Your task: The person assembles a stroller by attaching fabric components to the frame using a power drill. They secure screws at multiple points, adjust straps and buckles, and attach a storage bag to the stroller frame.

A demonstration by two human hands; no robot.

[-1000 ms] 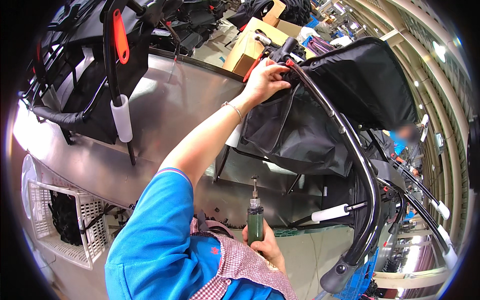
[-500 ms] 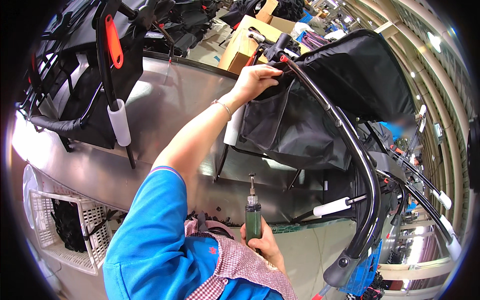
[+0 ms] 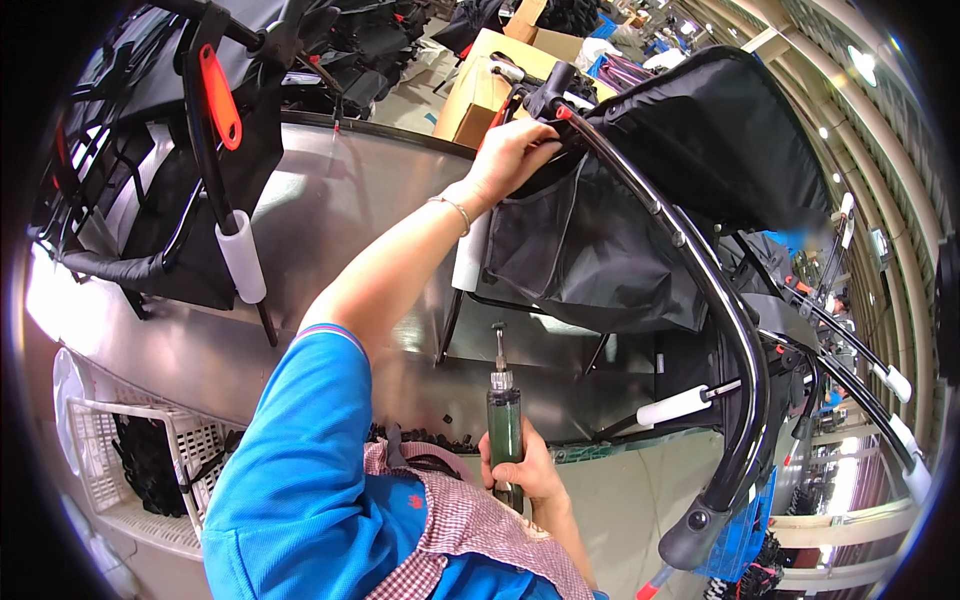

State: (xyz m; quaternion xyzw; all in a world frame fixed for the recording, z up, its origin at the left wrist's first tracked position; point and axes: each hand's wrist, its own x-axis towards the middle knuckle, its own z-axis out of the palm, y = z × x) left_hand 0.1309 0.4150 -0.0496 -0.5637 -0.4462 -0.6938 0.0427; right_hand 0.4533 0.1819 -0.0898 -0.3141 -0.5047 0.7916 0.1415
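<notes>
My left hand (image 3: 514,156), with a bracelet at the wrist, reaches up to the edge of the black fabric (image 3: 612,250) hung on a stroller-like frame. Its fingers are bent and pressed together on the fabric by the black tube (image 3: 680,225), close to a small red part. At my waist my right hand (image 3: 527,463) is wrapped round a dark green power screwdriver (image 3: 506,432). The screwdriver stands upright with its bit at the top, apart from the frame. A black canopy (image 3: 722,140) spreads beyond the tube.
A second frame (image 3: 204,150) with a red strap piece stands at the left on the metal worktable (image 3: 330,260). A white crate (image 3: 185,440) with black parts sits at lower left. Cardboard boxes (image 3: 473,95) are behind the table, and a blue crate (image 3: 742,530) lies at lower right.
My left fingers have curled tighter against the fabric. The screwdriver in my right hand has risen a little. The view has shifted slightly.
</notes>
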